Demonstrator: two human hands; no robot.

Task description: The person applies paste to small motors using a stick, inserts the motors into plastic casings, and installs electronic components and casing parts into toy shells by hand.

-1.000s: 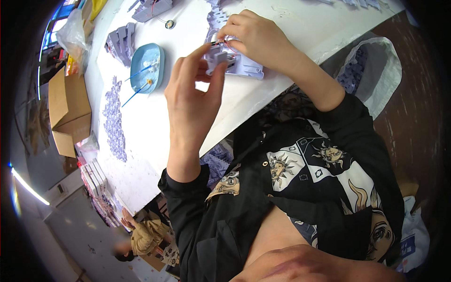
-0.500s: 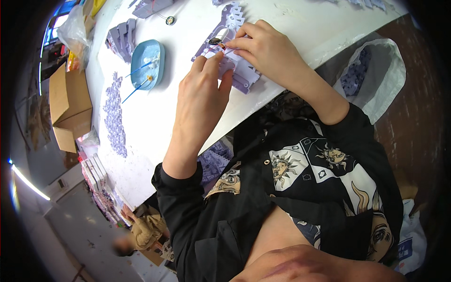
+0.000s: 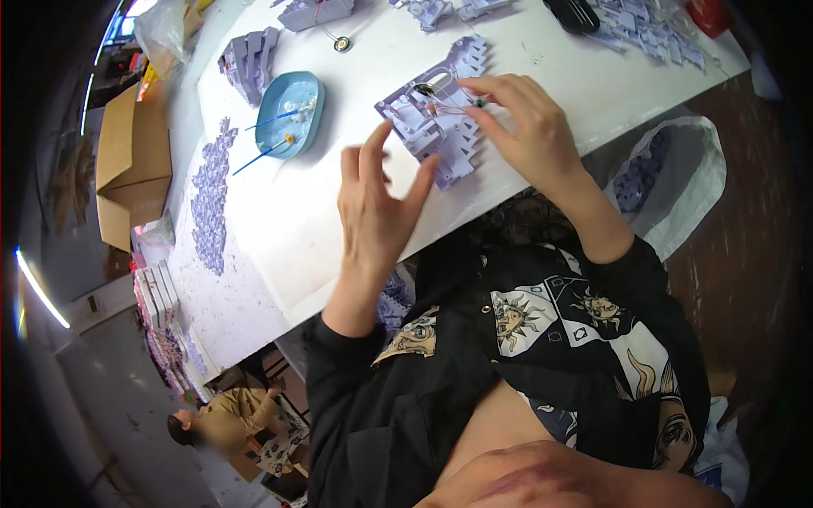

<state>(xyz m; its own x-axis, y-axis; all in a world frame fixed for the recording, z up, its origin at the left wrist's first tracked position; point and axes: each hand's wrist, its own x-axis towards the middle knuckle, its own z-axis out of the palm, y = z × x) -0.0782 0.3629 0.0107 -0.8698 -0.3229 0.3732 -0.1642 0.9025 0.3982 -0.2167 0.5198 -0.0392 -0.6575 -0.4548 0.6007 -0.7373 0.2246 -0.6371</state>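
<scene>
A lavender plastic housing (image 3: 461, 151) with a toothed edge lies on the white table in front of me. A small dark disc (image 3: 423, 89) sits in it, and thin wires (image 3: 449, 107) run from there to a small green part (image 3: 480, 102). My right hand (image 3: 533, 131) has this green part between thumb and fingers, just above the housing's right side. My left hand (image 3: 373, 195) is held over the near-left edge, thumb and fingers spread, with nothing in it.
To the left stand a blue dish (image 3: 292, 152) with two blue sticks, a pile of small lavender pieces (image 3: 210, 203) and a cardboard box (image 3: 131, 165). More lavender parts (image 3: 652, 34) lie far right. A white bag (image 3: 690, 190) hangs past the right table edge. Another person (image 3: 241, 415) is at lower left.
My left hand has come off the housing and opened. My right hand has moved right, drawing the green part and wires away from the disc. The view has shifted.
</scene>
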